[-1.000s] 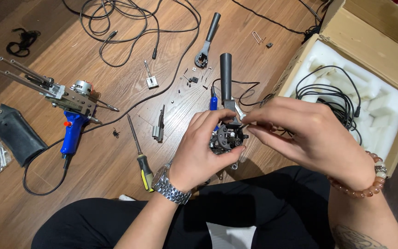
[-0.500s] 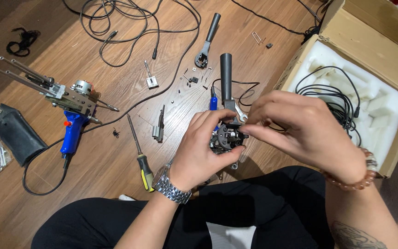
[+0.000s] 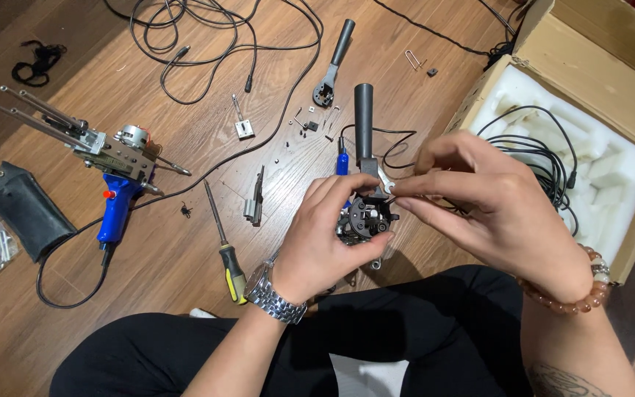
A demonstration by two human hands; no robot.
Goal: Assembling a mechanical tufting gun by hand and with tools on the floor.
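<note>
Blue-handled tufting gun (image 3: pixel 115 173), bare metal rods, lies on the wood floor (image 3: pixel 185 250) at left. Yellow-handled screwdriver (image 3: pixel 225 242) beside it. Centre: left hand (image 3: pixel 328 239) wraps the black geared mechanism (image 3: pixel 365 218); right hand (image 3: pixel 494 206) pinches a thin pin at its top. Fitting stage; next calls for fine alignment. Foam-lined cardboard box (image 3: pixel 626 73) right.

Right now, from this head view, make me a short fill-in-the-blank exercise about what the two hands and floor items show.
1. The left hand grips a small black ____ assembly, and its wrist wears a silver metal watch.
2. The yellow-and-black-handled screwdriver lies on the wooden ____.
3. The open cardboard box holds white foam and a coiled black ____.
4. The right hand wears a ____ bracelet.

Missing words: mechanical; floor; cable; beaded
</note>
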